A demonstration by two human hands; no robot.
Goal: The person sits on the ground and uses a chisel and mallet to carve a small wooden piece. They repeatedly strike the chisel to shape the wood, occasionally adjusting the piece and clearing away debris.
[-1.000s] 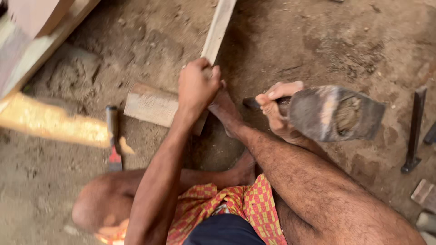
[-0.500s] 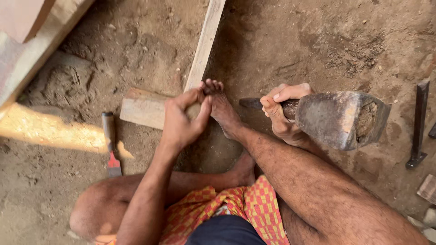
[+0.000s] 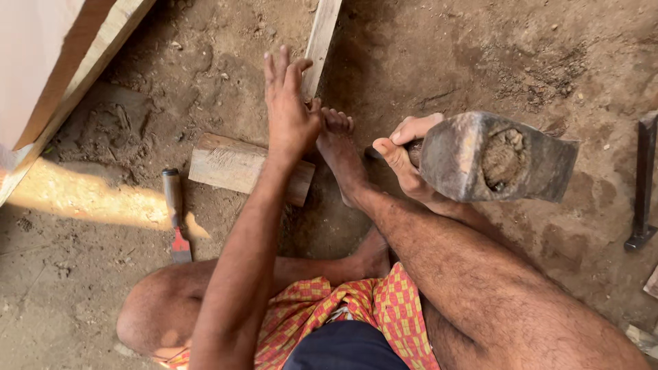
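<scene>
On bare earth floor (image 3: 521, 62), seen from above: one seated person, legs folded, checked orange cloth (image 3: 356, 308) at the lap. Left hand (image 3: 289, 103): open, fingers spread and lifted, holding nothing, poised over a long pale wooden strip (image 3: 322, 38) that runs away toward the top of view; whether the palm touches it cannot be told. Right hand (image 3: 406, 152): closed round the short handle of a heavy iron axe head (image 3: 493, 159), raised level, socket packed with dirt facing the camera. Bare foot (image 3: 340, 154): between the two hands, toes set beside the strip where it meets a short wooden block (image 3: 236, 166). Item near the knee: chisel (image 3: 175, 212) with dark handle and red collar, lying flat, well apart from both hands. Far right: a dark metal bar (image 3: 643, 181). Upper left: edge of a large plank (image 3: 75, 75). Handling note, as judgement: the strip wants firm pinning by foot and palm, fingers kept well clear of the blade's line, and a short controlled blow, since the axe head looks heavy for its grip.
</scene>
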